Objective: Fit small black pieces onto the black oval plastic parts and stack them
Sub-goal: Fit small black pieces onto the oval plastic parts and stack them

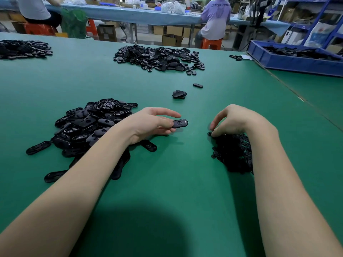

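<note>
Two bare forearms reach forward over a green table (pixel 167 191). Under and just behind the right hand (pixel 235 121) lies a low heap of small black pieces (pixel 233 153), partly hidden by the right forearm; the hand's fingers are curled down at the heap's near-left edge with the fingertips together on the pieces, though whether they pinch one cannot be told. Just left of it, the left hand (pixel 154 123) holds one black oval part (pixel 180 123) between thumb and fingers, lifted a little above the table, the index finger stretched out above it. Beneath and to the left of the left wrist spreads a loose pile of oval parts (pixel 87 127), some lying hollow side up, with a few strays (pixel 38 147) at its edges; the left forearm covers part of this pile. Beyond the hands, a short stack of ovals (pixel 179 94) sits on the table, and just past it a single oval (pixel 197 85) lies alone. Farther still, a broad heap of black parts (pixel 159 57) stretches across the middle of the table, and another dark heap (pixel 24 49) lies far off to the left. Far to the right of the right hand a blue tray (pixel 289 62) holds more black parts (pixel 300 52), with a few loose ones (pixel 235 57) on the table near its left corner. Behind the table, two seated people work at a long blue-covered bench (pixel 130 14), and blue shelving (pixel 319 19) stands at the far right.
</note>
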A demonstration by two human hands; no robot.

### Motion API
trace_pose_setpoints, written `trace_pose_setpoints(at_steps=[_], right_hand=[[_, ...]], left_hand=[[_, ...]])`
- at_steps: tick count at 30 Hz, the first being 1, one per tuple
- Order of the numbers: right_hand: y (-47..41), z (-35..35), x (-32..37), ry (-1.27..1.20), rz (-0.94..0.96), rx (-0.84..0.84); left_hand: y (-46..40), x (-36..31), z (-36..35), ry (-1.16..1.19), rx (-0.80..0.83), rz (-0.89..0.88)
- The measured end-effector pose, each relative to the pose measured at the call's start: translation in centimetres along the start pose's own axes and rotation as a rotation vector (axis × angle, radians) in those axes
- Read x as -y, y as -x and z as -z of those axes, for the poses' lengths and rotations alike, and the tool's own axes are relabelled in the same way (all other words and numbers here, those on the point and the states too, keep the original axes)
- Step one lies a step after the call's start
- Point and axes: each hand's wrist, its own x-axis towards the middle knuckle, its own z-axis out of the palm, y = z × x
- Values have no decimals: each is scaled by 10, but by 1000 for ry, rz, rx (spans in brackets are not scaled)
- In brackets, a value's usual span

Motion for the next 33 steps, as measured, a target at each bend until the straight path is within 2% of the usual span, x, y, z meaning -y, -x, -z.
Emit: trace_pose_setpoints(at_steps=[15, 23, 28, 33], right_hand=[[0, -6, 1, -73, 73, 33], [1, -10, 10, -189, 187, -9], [2, -14, 20, -257, 247, -20], [7, -16, 28, -393, 336, 42]], left_hand=[[1, -1, -2, -50, -33, -14], [1, 0, -6, 32, -148, -54], [0, 0, -7, -90, -189, -116], [1, -2, -8, -168, -184, -150]])
